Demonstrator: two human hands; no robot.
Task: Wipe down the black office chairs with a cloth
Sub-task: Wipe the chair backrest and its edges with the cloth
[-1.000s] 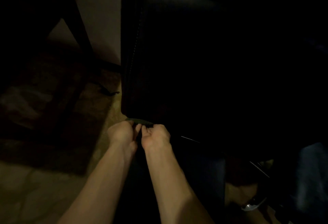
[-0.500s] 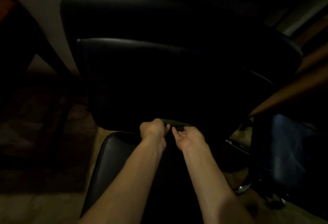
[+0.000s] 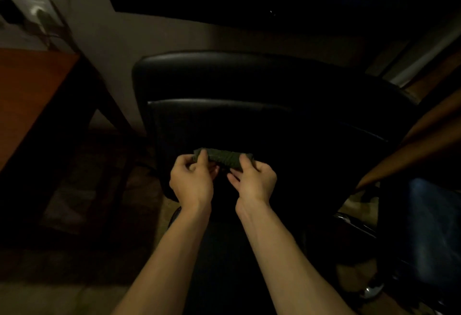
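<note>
**Cloth held up before the chair back**

Dim room, pale wall behind — a black office chair fills the middle, with a wooden desk at the left. Both hands hold a dark green cloth bunched into a roll in front of the chair's backrest. Left hand pinches its left end with curled fingers; right hand grips the right end.
</note>
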